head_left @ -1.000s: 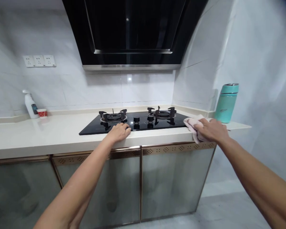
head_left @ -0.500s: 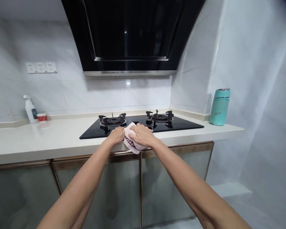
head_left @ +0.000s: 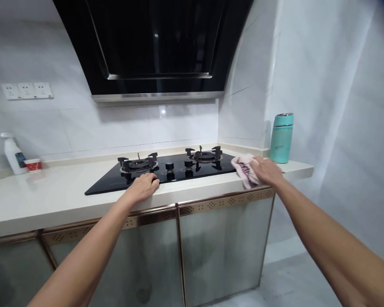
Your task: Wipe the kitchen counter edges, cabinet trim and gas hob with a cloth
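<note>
Has pale grey marble-look walls (head_left: 182,125), semi-gloss, w/ thin tile joints & corner R of ctr. Shows 3 wht sockets (head_left: 27,91) in a row, L side. Has big blk range hood (head_left: 156,55) up top, slanted, w/ silver trim (head_left: 160,97) along btm edge. Down low, has cabs w/ frosted doors (head_left: 224,247), bronze-tone frames (head_left: 181,256). Shows pale grey floor (head_left: 284,277), lower R. Reflects sm. bright spots off wall & hood.

Right hand (head_left: 267,170) holding pale cloth (head_left: 245,171) by stove (head_left: 179,172); left hand (head_left: 143,186) at front edge.
</note>
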Tool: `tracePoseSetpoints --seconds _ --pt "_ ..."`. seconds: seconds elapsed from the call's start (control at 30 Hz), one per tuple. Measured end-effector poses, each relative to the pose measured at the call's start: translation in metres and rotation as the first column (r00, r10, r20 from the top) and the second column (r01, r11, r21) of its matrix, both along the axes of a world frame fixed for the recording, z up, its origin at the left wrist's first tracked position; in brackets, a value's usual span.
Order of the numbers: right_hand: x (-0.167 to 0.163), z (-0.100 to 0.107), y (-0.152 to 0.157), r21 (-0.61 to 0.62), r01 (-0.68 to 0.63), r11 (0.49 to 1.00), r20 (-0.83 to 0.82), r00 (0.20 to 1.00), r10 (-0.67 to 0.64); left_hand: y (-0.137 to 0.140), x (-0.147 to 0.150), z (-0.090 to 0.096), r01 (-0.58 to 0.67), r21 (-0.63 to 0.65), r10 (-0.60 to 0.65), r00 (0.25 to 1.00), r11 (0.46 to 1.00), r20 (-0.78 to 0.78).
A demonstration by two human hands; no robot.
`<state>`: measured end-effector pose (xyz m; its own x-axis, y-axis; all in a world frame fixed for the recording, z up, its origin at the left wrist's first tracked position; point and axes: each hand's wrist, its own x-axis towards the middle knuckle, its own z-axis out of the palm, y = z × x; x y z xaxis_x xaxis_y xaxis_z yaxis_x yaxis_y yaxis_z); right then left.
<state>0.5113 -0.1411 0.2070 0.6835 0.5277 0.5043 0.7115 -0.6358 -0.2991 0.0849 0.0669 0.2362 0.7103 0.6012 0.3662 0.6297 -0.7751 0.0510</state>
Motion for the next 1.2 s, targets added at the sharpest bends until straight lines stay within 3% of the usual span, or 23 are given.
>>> tracePoseSetpoints --seconds 0.07,0.13,0.27,0.37,0.57,0.67,0.83,1.07,1.2 --pt "0.025 0.003 -0.005 0.056 0.160 0.985 -0.113 0.982 -0.153 0.001 0.001 0.000 -0.005 -0.002 0.005 1.000 1.000 0.004" --pt "0.035 0.009 -0.002 0.056 0.239 0.969 -0.176 0.958 -0.226 0.001 0.001 0.000 -0.007 -0.003 0.007 1.000 1.000 0.004" --pt "0.020 0.025 0.012 -0.089 0.149 0.985 -0.165 0.973 -0.162 0.000 0.002 0.000 -0.014 0.007 0.014 1.000 1.000 -0.015" --pt "-0.012 0.036 0.029 -0.200 -0.005 0.980 -0.099 0.995 -0.015 -0.001 0.003 0.001 -0.022 0.019 0.023 0.999 1.000 -0.023" --pt "-0.118 0.037 0.080 -0.236 -0.321 0.917 -0.026 0.945 0.325 -0.003 0.002 0.000 -0.004 0.013 0.004 1.000 1.000 0.017" --pt "-0.163 0.037 0.090 -0.226 -0.379 0.897 0.014 0.920 0.392 -0.006 0.000 -0.001 0.015 0.012 -0.015 0.999 1.000 0.028" --pt "-0.206 0.040 0.078 -0.230 -0.429 0.873 0.049 0.891 0.451 -0.005 -0.002 -0.003 0.056 -0.020 -0.053 0.992 0.998 0.114" --pt "-0.273 0.032 0.101 -0.136 -0.668 0.732 0.101 0.726 0.681 0.006 -0.004 -0.007 0.113 -0.037 -0.103 0.973 0.993 0.205" --pt "-0.258 0.043 0.106 -0.043 -0.809 0.586 -0.012 0.587 0.810 0.005 -0.004 -0.005 0.095 -0.074 -0.075 0.969 0.993 0.235"
